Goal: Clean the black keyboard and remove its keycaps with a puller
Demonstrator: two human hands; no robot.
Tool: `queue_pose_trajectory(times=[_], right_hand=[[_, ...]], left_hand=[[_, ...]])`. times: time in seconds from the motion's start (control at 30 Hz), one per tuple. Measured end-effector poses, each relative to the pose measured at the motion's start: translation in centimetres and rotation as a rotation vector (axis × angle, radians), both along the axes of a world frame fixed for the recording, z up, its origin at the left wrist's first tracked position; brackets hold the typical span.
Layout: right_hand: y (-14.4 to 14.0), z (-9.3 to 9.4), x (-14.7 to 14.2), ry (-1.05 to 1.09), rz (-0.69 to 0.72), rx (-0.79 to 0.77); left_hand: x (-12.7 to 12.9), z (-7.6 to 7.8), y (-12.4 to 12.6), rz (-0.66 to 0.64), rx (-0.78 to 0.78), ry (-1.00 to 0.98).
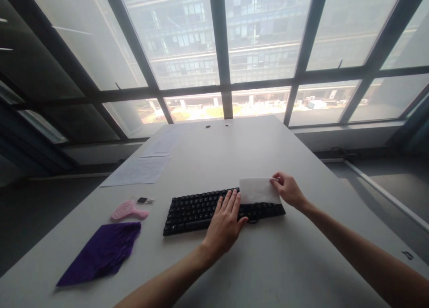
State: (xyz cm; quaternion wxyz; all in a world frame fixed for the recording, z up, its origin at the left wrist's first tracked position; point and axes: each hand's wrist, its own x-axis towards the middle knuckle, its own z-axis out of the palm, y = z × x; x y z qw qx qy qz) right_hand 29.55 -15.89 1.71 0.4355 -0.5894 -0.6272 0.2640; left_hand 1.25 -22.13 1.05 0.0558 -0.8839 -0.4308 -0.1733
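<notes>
A black keyboard [194, 209] lies on the white table [261, 259] in front of me. My left hand [226, 221] rests flat on its keys near the middle, fingers extended. Over the keyboard's right end lies a white sheet or wipe [258, 191], and my right hand [288, 189] pinches its far right corner.
A purple cloth [100, 253] lies at the left front. A pink hairbrush [129, 210] and a small dark object [143, 200] sit behind it. Paper sheets [144, 168] lie further back on the left. Large windows stand beyond the table's far edge.
</notes>
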Motion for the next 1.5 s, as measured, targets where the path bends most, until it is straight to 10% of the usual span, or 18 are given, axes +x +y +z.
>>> queue_pose_trajectory(times=[0.37, 0.5, 0.77, 1.17, 1.33, 1.5], right_hand=[[7.3, -2.1, 17.8, -0.401, -0.337, -0.039], [6.1, -3.9, 15.6, -0.536, -0.441, 0.053], [4.2, -7.6, 11.4, -0.849, -0.223, -0.096], [7.6, -5.4, 14.9, -0.881, -0.113, -0.095], [2.3, -4.2, 8.2, -0.611, -0.115, 0.122], [-5.5, -4.4, 1.4, -0.36, 0.025, -0.021]], left_hand=[[-6.1, 1.1, 0.7, 0.099, 0.008, -0.114], [-10.1, 0.7, 0.5, 0.192, 0.03, -0.159], [-18.7, 0.0, -1.2, 0.409, 0.079, -0.303], [-23.1, -3.7, -4.7, 0.63, -0.095, -0.366], [-22.5, -3.7, -5.3, 0.603, -0.197, -0.387], [-20.6, -2.6, -5.8, 0.553, -0.244, -0.404]])
